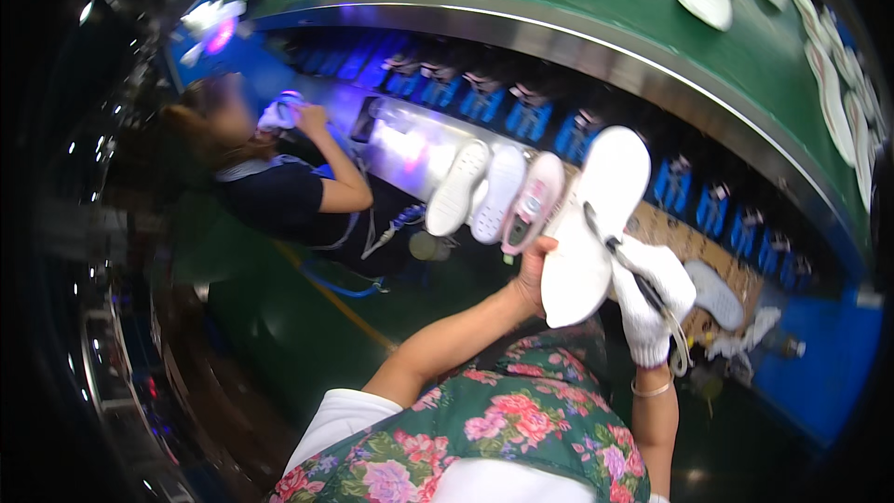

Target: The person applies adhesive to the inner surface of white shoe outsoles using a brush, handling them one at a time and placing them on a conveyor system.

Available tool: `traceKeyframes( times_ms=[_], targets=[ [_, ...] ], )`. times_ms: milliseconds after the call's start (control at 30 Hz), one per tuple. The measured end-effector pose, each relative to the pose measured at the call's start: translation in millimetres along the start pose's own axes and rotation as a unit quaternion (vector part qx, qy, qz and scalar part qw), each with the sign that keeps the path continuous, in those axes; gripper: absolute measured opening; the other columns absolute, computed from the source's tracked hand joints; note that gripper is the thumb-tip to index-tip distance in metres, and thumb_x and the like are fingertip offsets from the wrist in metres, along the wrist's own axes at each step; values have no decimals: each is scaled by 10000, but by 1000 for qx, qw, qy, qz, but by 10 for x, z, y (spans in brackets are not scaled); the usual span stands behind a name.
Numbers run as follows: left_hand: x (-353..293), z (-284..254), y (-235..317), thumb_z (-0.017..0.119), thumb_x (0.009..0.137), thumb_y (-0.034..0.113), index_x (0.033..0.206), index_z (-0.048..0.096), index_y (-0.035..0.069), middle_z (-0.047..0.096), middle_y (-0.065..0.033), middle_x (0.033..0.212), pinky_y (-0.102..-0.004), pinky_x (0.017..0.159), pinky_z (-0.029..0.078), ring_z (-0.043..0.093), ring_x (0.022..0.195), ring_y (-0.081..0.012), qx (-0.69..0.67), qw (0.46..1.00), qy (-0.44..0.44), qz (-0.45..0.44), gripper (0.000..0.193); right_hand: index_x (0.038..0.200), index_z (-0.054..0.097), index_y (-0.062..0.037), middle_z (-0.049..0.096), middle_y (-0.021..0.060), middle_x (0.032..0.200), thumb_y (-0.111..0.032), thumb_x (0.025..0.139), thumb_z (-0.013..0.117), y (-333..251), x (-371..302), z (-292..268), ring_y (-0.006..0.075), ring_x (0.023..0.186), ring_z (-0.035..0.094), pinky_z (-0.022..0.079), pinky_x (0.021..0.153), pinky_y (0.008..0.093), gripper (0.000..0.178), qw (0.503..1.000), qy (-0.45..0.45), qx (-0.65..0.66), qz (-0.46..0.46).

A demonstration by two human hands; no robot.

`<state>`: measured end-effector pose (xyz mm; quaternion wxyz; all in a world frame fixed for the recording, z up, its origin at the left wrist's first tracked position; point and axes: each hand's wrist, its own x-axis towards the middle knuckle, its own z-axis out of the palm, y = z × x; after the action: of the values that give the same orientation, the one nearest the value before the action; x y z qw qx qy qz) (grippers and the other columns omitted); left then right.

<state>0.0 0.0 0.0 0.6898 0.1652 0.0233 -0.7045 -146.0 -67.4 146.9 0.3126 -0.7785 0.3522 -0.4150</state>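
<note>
My bare left hand (532, 268) grips a long white shoe sole (605, 188) by its left edge, holding it tilted up in front of me. In a white knitted glove, my right hand (657, 291) is closed around a slim dark pen-like tool (637, 266) with a pale cord or loop hanging below. The tool's thin tip lies over the middle of the sole; I cannot tell if it touches. Left of the held sole, a pink shoe (534, 205), a pale lavender sole (500, 194) and a white sole (458, 188) lie side by side.
Ahead curves a green conveyor (596, 0) with a metal edge, bearing several white soles. Below it runs a row of blue racks (527, 116). A co-worker (289, 186) handles a shoe at left. A greyish sole (715, 296) and a white rag (745, 335) lie at right.
</note>
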Motion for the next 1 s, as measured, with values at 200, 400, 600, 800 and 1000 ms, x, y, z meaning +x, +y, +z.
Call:
traceKeyframes(
  times_ms=[200, 400, 600, 800, 1000],
  targets=[
    [67, 496, 294, 540, 782, 876, 1585, 282, 83, 455, -210, 1523, -530, 1179, 382, 475, 1394, -381, 90, 995, -45, -16, 1158, 980, 769, -33, 761, 129, 945, -9, 757, 810, -11, 101, 174, 266, 824, 722, 564, 755, 341, 228, 998, 40, 42, -35],
    [17, 538, 65, 467, 837, 868, 1618, 227, 170, 375, -135, 1588, -544, 1188, 369, 416, 1435, -353, 147, 989, -21, -6, 1074, 1034, 781, -66, 762, 117, 971, -47, 779, 798, -52, 219, 40, 272, 861, 724, 567, 786, 357, 257, 996, 55, 10, -65],
    [9, 445, -60, 697, 784, 740, 1566, 350, 110, 472, -158, 1529, -516, 1173, 398, 485, 1388, -342, 93, 995, 16, -45, 1062, 1119, 773, -63, 757, 116, 1033, -112, 788, 794, 351, -150, 554, 287, 919, 727, 569, 835, 361, 335, 987, 143, -67, -20],
    [136, 329, -49, 572, 836, 807, 1566, 340, 90, 486, -167, 1513, -520, 1160, 410, 497, 1377, -339, 68, 996, -33, -46, 1049, 1026, 760, 22, 751, 141, 991, 15, 791, 761, -135, 135, 253, 244, 912, 720, 559, 848, 346, 235, 970, 117, 186, 102],
    [246, 112, -49, 548, 835, 823, 1561, 352, 104, 496, -158, 1508, -518, 1159, 414, 506, 1371, -343, 73, 995, 0, -67, 1040, 993, 760, 24, 754, 150, 966, 28, 787, 762, -54, 181, 329, 246, 883, 724, 567, 814, 339, 206, 985, 144, 90, 25]
  ],
)
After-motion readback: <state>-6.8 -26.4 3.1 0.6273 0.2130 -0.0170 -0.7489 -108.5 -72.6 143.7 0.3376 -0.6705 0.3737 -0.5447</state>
